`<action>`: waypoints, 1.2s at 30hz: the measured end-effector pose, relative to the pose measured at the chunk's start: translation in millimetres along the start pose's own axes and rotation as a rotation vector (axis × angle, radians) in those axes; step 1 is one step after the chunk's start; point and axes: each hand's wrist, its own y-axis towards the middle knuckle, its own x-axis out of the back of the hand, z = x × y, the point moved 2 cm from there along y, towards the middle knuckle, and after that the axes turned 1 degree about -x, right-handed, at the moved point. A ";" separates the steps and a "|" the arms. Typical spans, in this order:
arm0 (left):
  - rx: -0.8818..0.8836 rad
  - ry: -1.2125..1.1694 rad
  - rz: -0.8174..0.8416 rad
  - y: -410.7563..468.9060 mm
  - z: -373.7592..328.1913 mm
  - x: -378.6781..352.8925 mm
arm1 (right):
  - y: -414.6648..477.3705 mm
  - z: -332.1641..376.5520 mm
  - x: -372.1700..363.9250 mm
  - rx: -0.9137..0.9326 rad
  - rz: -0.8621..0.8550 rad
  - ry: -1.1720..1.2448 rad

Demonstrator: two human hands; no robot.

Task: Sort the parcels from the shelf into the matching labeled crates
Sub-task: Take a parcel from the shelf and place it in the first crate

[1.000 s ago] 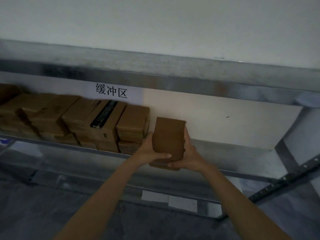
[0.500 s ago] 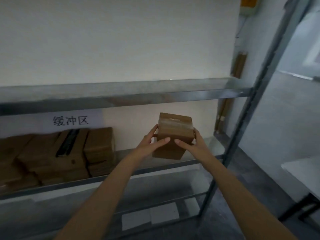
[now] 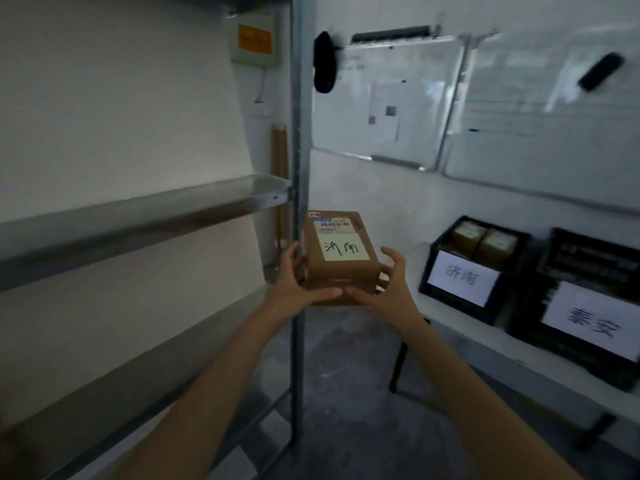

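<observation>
1. Parcel (image 3: 341, 258) is up in mid-air, in front of the shelf's steel post (image 3: 298, 133) and left of the table (image 3: 519, 351). It's a brown cardboard block, long axis running away from the viewer, labelled face up.
2. White handwritten label (image 3: 343, 249) reads 济南, with a barcode sticker (image 3: 334, 225) at the far end.
3. Left hand (image 3: 298, 289) grips the left side, thumb under the near edge. The right hand (image 3: 388, 289) cups the near right corner, upper fingers curled.
4. On the table: a black slatted plastic crate (image 3: 504, 285) tagged 济南 with two brown parcels (image 3: 485, 242) inside, and a second crate (image 3: 588, 258) tagged 泰安 beside it.
</observation>
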 end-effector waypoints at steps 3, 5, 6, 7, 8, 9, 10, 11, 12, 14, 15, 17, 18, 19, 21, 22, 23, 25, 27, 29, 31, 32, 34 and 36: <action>-0.054 0.055 0.117 21.1 -4.7 -49.5 | -8.0 -3.7 51.9 -0.005 -0.114 -0.077; -0.104 0.089 0.183 33.4 -6.6 -83.4 | -14.3 -7.5 85.1 -0.018 -0.199 -0.115; -0.132 0.098 0.215 39.4 -6.3 -100.4 | -18.2 -8.8 100.2 -0.023 -0.232 -0.136; -0.156 0.108 0.250 44.0 -6.9 -117.9 | -23.0 -9.5 114.2 -0.030 -0.257 -0.160; -0.175 0.115 0.285 48.4 -6.7 -135.6 | -27.8 -10.6 127.7 -0.039 -0.283 -0.189; -0.193 0.128 0.308 52.5 -6.3 -152.6 | -32.6 -12.6 141.2 -0.047 -0.316 -0.225; -0.208 0.140 0.328 56.5 -5.0 -169.1 | -36.7 -14.6 154.4 -0.049 -0.356 -0.267; -0.225 0.153 0.347 58.9 -5.6 -185.2 | -40.4 -16.2 167.7 -0.038 -0.384 -0.309; -0.239 0.160 0.365 62.3 -3.8 -200.9 | -41.7 -22.8 182.6 -0.034 -0.396 -0.345; -0.267 0.134 0.406 67.5 -5.2 -231.2 | -43.1 -31.4 209.6 -0.025 -0.408 -0.402; -0.284 0.133 0.415 70.7 -5.6 -245.7 | -45.3 -31.7 221.2 -0.018 -0.406 -0.404; -0.302 0.157 0.428 80.5 -2.9 -274.8 | -51.2 -29.5 239.0 -0.024 -0.393 -0.362; -0.302 0.164 0.434 86.0 0.9 -288.6 | -53.1 -31.8 248.2 -0.024 -0.383 -0.347; -0.297 0.169 0.434 90.5 4.3 -301.7 | -54.2 -34.4 257.9 -0.017 -0.374 -0.336; -0.253 0.200 0.428 100.7 11.1 -327.2 | -54.1 -42.4 280.2 -0.013 -0.364 -0.337; -0.230 0.219 0.434 108.6 17.5 -340.4 | -53.3 -46.4 292.5 -0.026 -0.368 -0.348; -0.218 0.233 0.445 113.4 19.7 -353.1 | -52.0 -49.5 304.7 -0.045 -0.371 -0.368; -0.216 0.249 0.454 120.4 20.9 -377.9 | -49.4 -60.0 331.2 -0.072 -0.380 -0.398; -0.204 0.259 0.479 124.0 19.3 -402.4 | -48.8 -68.2 353.8 -0.106 -0.402 -0.443; -0.206 0.256 0.512 129.2 21.1 -428.8 | -47.6 -80.2 375.7 -0.126 -0.401 -0.496; -0.228 0.248 0.526 133.7 24.9 -456.8 | -44.0 -100.6 402.2 -0.177 -0.402 -0.533; -0.232 0.244 0.535 134.7 26.5 -467.1 | -42.4 -110.4 413.3 -0.206 -0.409 -0.542; -0.238 0.247 0.550 137.1 29.3 -482.4 | -40.8 -125.8 430.1 -0.243 -0.425 -0.560; -0.237 0.252 0.564 144.1 32.1 -498.7 | -41.4 -124.5 440.6 -0.276 -0.442 -0.577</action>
